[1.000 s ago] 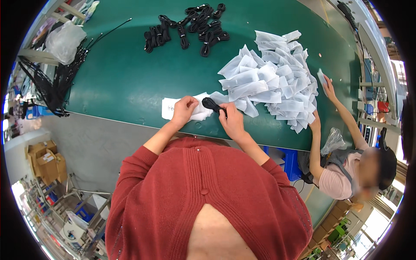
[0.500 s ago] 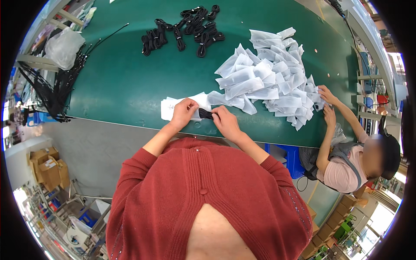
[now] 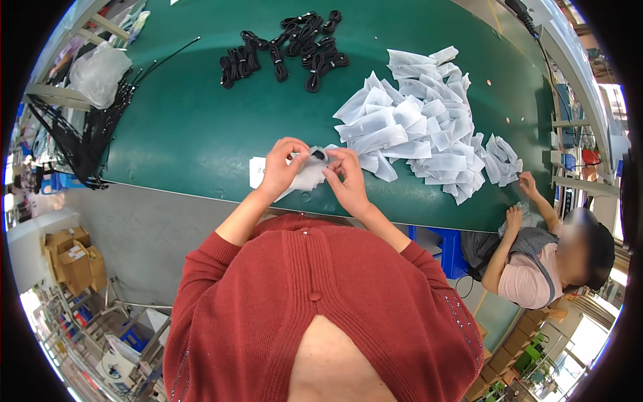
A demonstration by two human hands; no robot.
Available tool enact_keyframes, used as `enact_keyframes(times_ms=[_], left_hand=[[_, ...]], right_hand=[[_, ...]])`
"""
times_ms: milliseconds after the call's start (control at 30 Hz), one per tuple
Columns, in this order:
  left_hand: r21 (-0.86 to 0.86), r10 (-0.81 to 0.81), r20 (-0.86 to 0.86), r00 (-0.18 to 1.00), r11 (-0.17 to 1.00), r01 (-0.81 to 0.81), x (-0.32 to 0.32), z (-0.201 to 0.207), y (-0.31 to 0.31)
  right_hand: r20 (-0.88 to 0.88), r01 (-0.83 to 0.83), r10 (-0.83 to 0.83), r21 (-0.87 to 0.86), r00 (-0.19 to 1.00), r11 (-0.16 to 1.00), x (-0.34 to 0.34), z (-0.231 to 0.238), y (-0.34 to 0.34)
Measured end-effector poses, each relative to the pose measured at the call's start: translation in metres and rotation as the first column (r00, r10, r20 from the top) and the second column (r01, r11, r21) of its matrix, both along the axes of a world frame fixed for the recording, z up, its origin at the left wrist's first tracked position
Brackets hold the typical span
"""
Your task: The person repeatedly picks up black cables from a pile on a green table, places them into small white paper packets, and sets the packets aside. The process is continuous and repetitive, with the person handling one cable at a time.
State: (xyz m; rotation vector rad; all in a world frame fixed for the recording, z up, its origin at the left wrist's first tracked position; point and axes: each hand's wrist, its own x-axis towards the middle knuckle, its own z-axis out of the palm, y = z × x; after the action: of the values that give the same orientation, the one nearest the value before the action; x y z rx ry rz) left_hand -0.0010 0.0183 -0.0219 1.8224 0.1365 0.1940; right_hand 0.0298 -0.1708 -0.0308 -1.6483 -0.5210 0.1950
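Just above the near edge of the green table, a translucent white bag [image 3: 309, 178] is between my hands. A black bundled cable [image 3: 318, 155] shows at its far end, seemingly partly inside; the film and my fingers hide the rest. My left hand [image 3: 282, 169] is closed in a pinch at the bag's left side, beside the cable. On the other side my right hand [image 3: 346, 179] has its thumb and forefinger curled round the bag's edge by the cable. Flat white bags [image 3: 257, 173] lie beside my left hand.
Filled translucent bags [image 3: 402, 127] are heaped right of centre. Several black cable bundles [image 3: 295, 47] lie at the far side. Long black cables [image 3: 87, 134] hang over the left end. At the right, a co-worker's hands [image 3: 522, 201] are near the table edge and a clear plastic bag.
The cable bundle has gone from in front of my right fingers to the bag's far end. Both hands moved slightly away from me. The co-worker's hands drew back from the heap.
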Motion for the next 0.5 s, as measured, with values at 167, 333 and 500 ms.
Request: enact_keyframes(times_ms=[167,333,500], left_hand=[[-0.371,-0.038,-0.037,0.999,0.929,0.021,0.038,0.023,0.002],[-0.558,-0.155,0.036,0.987,0.817,0.148,0.073,0.044,-0.019],[0.189,-0.128,-0.062,0.990,0.972,0.138,0.037,-0.005,0.003]], right_hand=[[0.207,0.154,-0.138,-0.061,0.969,0.986,0.022,0.016,0.003],[0.658,0.559,-0.389,-0.060,0.645,0.827,0.059,0.037,0.007],[0.664,0.317,0.139,-0.517,0.735,0.795,0.053,0.013,0.022]])
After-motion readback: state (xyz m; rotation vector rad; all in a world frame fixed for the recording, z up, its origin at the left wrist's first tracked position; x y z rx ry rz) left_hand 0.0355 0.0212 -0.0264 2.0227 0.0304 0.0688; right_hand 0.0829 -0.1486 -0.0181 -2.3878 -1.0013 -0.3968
